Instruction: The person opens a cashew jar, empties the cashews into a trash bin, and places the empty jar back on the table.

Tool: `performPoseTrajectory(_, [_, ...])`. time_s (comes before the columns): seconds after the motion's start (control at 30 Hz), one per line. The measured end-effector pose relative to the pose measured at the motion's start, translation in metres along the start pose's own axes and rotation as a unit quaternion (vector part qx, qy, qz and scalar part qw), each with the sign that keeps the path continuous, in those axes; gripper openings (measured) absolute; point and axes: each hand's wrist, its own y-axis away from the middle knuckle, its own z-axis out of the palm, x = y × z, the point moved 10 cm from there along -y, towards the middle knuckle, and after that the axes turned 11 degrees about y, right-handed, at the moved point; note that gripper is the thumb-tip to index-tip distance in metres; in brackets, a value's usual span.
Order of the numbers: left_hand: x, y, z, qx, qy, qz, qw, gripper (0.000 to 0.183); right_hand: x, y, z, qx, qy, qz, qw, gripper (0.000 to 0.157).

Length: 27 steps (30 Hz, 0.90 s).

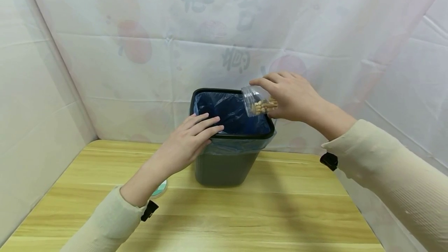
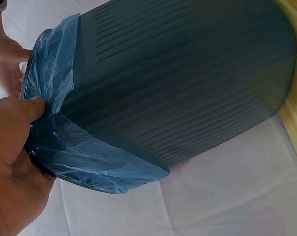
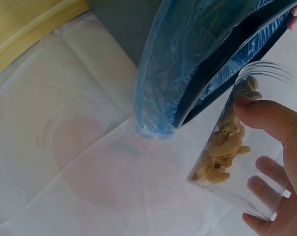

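Observation:
A dark trash can stands on the table, lined with a blue plastic bag folded over its black rim. My left hand grips the rim on the near left side. In the left wrist view, its thumb lies outside on the bag and its fingers go behind the rim. My right hand holds a clear plastic jar on its side, its uncapped mouth pointing left above the can's right edge. Several cashews lie along the jar's lower wall.
A round green-and-white lid lies on the wooden table, partly hidden by my left forearm. Pale printed cloth hangs close behind the can and along both sides.

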Motion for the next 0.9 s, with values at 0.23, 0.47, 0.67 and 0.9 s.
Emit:
performPoseTrajectory(0.23, [0.0002,-0.0005,0.0008,0.004,0.001,0.004,1.0000,0.048,-0.0002,0.0000,-0.0009,0.005,0.010,-0.003,1.000,0.093])
performPoseTrajectory(0.47, [0.0008,-0.0010,0.0009,0.003,0.002,0.003,1.0000,0.047,0.0000,-0.0007,-0.0021,0.008,0.020,-0.003,1.000,0.092])
performPoseTrajectory(0.67, [0.0016,-0.0007,0.0011,0.001,0.004,0.000,1.0000,0.046,0.0001,-0.0007,-0.0047,0.019,0.023,-0.004,1.000,0.090])
performPoseTrajectory(0.9, [0.0015,-0.0004,0.0017,0.004,0.005,0.001,1.0000,0.047,0.0008,0.0000,-0.0061,0.035,0.035,-0.009,0.999,0.084])
